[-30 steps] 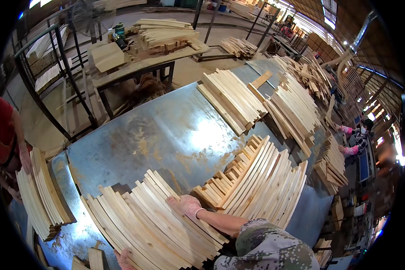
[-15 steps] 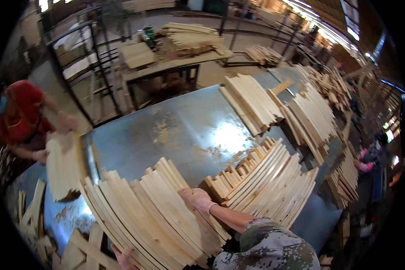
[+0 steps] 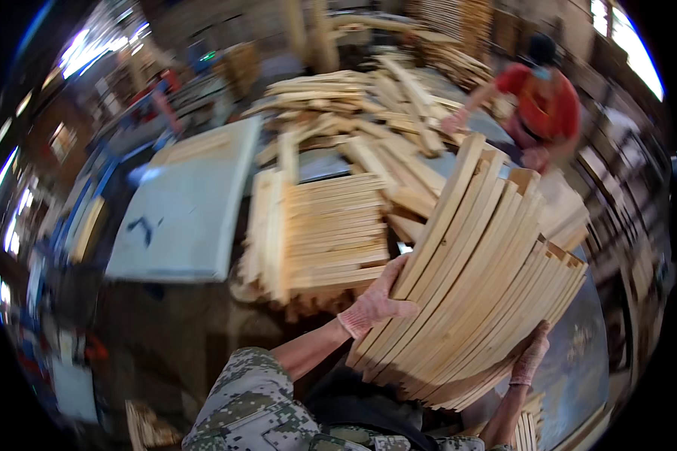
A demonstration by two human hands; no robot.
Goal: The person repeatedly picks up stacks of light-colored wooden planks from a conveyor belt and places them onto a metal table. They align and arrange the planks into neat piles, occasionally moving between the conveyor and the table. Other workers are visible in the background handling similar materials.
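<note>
Between my two gloved hands is a thick bundle of wooden strips (image 3: 459, 278), held tilted in front of me with the strips side by side. My left hand (image 3: 380, 298) presses against the bundle's left side, thumb over the nearest strip. On the right side, my right hand (image 3: 532, 353) clasps the outer strips, its fingers partly hidden behind them. Just beyond my left hand sits a neat stack of wooden strips (image 3: 335, 233), with a few strips standing along its left side.
A loose heap of wooden pieces (image 3: 353, 113) spreads behind the stack. To the left stands a pale flat-topped table (image 3: 180, 210). A co-worker in a red shirt (image 3: 541, 113) works at the far right. A metal tabletop (image 3: 579, 361) lies right of my right hand.
My view has swung left, away from the metal table. The strips that lay on that table between my hands are now lifted up and tilted, gripped from both sides.
</note>
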